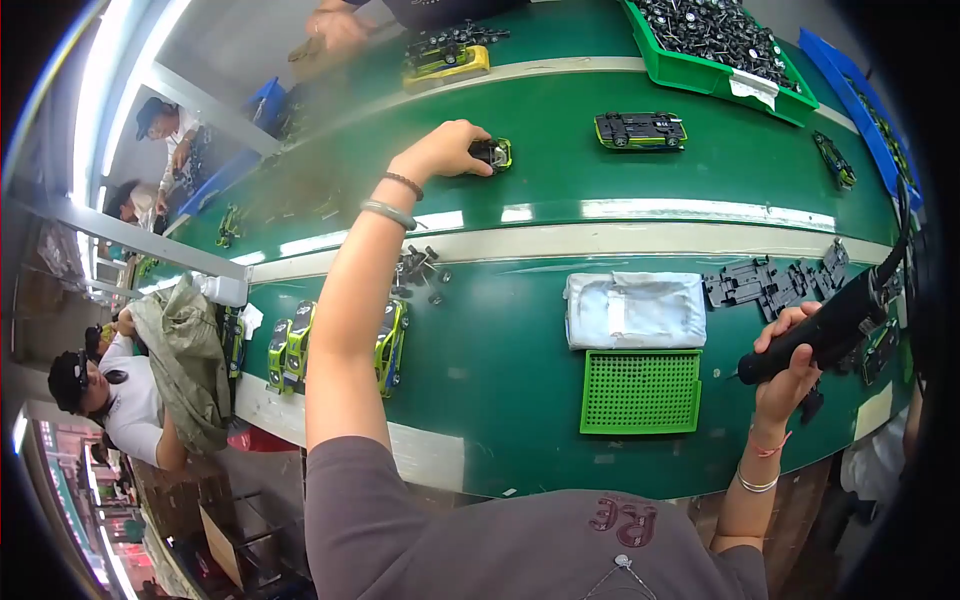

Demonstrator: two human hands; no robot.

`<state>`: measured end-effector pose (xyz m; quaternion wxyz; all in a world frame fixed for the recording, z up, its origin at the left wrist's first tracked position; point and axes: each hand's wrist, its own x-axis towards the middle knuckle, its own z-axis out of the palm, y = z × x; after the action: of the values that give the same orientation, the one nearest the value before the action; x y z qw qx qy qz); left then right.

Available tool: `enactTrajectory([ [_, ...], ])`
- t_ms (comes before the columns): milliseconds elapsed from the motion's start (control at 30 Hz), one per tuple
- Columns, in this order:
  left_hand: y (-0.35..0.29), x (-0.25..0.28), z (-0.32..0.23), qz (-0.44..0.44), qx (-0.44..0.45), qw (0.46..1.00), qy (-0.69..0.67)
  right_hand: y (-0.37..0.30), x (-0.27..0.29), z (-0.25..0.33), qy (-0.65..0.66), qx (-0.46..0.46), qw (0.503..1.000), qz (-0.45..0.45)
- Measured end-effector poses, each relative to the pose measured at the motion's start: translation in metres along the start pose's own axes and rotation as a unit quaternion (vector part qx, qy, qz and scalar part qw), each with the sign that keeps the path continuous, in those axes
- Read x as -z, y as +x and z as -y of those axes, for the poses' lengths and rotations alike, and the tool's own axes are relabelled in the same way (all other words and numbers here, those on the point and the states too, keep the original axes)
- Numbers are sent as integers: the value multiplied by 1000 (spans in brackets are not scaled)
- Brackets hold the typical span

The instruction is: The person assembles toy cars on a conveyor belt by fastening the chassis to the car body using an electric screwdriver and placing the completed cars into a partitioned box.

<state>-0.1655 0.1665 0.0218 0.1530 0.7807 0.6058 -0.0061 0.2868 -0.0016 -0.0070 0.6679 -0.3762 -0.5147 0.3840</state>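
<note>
I'm watching a pair of bare hands working over a green workbench (520,430), where a green perforated basket (640,392) lies. The left hand (452,147) reaches well beyond the basket and to its left, thumb and fingers closed on a small black and lime toy car (500,153); how firmly they press, I can't tell.

To the basket's right, the right hand (788,365) is wrapped around the barrel of a black power screwdriver (825,330), fingers on one side and thumb on the other. Its tip points left, near the basket's right edge.

Just beyond the basket sits a pale, wrapped rectangular pad (635,312). Black toy-car chassis (760,287) lie beyond the basket to the right, while wheel-and-axle pieces (415,272) lie far off to its left. Straight past the basket, on the far side, an upturned toy car (640,131) shows its black underside; farther still stands a green bin (655,77) heaped with wheels.
</note>
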Motion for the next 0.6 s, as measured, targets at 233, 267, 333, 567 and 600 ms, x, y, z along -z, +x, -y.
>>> enactTrajectory([
  [233, -41, 4, -2, -161, -70, 983, 47, 3, 1, -5, 22, 1, 1000, 11],
  [267, -57, 4, -8, -155, -68, 985, 45, 2, 5, -5, 21, -6, 1000, 11],
  [333, -97, 5, -19, -77, -49, 994, 68, 1, 11, -4, 15, -7, 1000, 23],
  [567, -167, -24, -48, -54, 98, 978, 174, 0, 11, -9, 20, 0, 999, 40],
  [600, -175, -22, -41, -57, 70, 992, 93, 0, 11, -9, 22, 0, 999, 39],
])
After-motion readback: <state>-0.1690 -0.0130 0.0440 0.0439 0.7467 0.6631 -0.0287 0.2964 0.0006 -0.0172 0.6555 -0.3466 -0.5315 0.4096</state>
